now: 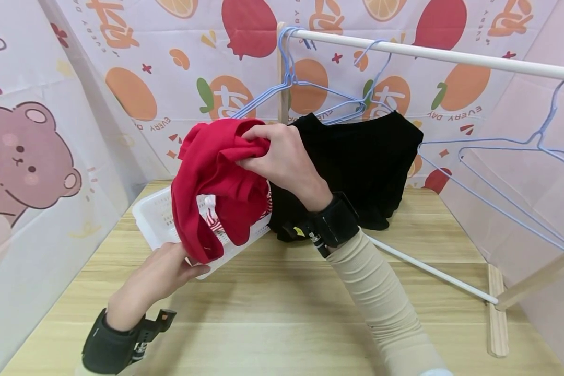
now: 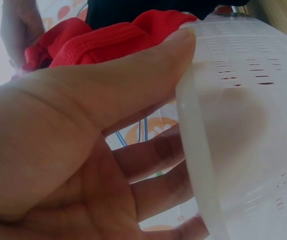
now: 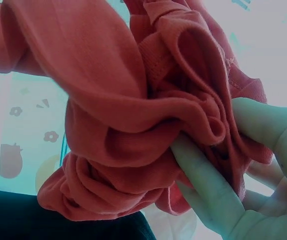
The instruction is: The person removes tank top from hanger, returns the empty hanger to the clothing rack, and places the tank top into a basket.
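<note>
Pinched bunched red garment in part-closed fingers of right hand, over white perforated plastic basket on counter; gripped basket rim with partly curled fingers of left hand

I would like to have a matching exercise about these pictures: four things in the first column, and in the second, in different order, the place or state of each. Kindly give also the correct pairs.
Things:
1. red garment
2. basket
3. black garment
4. blue hangers

Places or states:
A. gripped at the rim by the left hand
B. hooked over the white rail
C. pinched and bunched in the right hand
D. behind the right wrist in the head view

Pairs: 1-C, 2-A, 3-D, 4-B
</note>
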The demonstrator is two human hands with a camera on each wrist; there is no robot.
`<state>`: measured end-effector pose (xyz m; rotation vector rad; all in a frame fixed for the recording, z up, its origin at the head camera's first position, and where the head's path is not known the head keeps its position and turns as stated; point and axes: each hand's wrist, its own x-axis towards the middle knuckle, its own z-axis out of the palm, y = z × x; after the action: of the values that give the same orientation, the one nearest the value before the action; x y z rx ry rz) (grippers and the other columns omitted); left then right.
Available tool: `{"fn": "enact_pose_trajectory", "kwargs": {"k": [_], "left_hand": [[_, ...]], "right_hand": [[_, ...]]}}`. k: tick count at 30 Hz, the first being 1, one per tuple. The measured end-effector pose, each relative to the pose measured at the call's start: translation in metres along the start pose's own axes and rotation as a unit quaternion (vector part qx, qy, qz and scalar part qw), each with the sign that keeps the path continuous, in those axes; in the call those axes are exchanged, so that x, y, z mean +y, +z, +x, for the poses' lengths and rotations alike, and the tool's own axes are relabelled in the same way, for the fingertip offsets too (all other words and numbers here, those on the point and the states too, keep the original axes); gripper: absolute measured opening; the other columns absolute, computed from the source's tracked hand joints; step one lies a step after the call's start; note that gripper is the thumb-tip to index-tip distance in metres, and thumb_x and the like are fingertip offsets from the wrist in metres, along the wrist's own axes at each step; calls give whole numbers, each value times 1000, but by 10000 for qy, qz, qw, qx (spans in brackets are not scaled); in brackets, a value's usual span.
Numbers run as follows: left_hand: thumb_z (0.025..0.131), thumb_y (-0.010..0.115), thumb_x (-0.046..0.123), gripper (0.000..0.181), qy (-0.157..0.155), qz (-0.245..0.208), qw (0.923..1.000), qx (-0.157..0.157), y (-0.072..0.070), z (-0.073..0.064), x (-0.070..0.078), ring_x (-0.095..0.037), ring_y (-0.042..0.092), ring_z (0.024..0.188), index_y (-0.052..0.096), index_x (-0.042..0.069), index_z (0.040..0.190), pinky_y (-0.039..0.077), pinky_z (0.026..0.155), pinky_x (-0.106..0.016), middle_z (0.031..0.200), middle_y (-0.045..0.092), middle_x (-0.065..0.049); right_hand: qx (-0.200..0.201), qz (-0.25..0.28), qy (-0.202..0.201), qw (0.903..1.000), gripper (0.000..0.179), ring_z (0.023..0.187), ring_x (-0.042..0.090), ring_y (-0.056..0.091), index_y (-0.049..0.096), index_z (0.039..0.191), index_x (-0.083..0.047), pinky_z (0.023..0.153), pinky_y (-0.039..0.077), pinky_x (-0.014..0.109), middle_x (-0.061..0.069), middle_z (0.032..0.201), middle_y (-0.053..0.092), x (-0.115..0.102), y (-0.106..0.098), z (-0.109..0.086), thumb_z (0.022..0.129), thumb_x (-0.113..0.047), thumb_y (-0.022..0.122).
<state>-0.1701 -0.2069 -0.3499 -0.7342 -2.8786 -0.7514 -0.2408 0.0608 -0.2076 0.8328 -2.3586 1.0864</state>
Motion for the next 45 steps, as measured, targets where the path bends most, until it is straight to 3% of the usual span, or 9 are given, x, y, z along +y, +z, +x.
{"fn": "enact_pose_trajectory", "kwargs": {"k": [12,20,28,45], "left_hand": [[78,90,16,42,-55,24,9999,-86,-1,2,-1,-8,66,70,70,6,114,51,60,-26,92,75,-3],[81,88,17,19,-149,261,9992,-275,0,3,-1,-6,58,64,80,9,96,46,57,-26,74,70,5],[82,86,15,34,-41,294,9988,-392,-2,4,-1,-6,63,65,79,4,114,50,60,-25,75,71,6],[82,87,16,36,-89,367,9984,-410,-2,5,0,-8,64,67,78,4,115,51,61,-27,76,72,5]], "right_hand": [[133,58,3,9999,37,104,26,65,75,119,-4,89,61,32,16,119,71,3,4,4,86,-19,84],[223,69,73,9997,39,104,25,66,75,121,-3,89,61,30,15,119,72,4,6,11,86,-20,84],[307,45,202,9993,39,104,25,67,74,122,-4,89,60,29,14,120,73,6,10,18,88,-21,82],[116,-90,185,9997,35,102,23,66,76,120,-5,87,61,27,13,119,72,2,27,23,89,-21,81]]}}
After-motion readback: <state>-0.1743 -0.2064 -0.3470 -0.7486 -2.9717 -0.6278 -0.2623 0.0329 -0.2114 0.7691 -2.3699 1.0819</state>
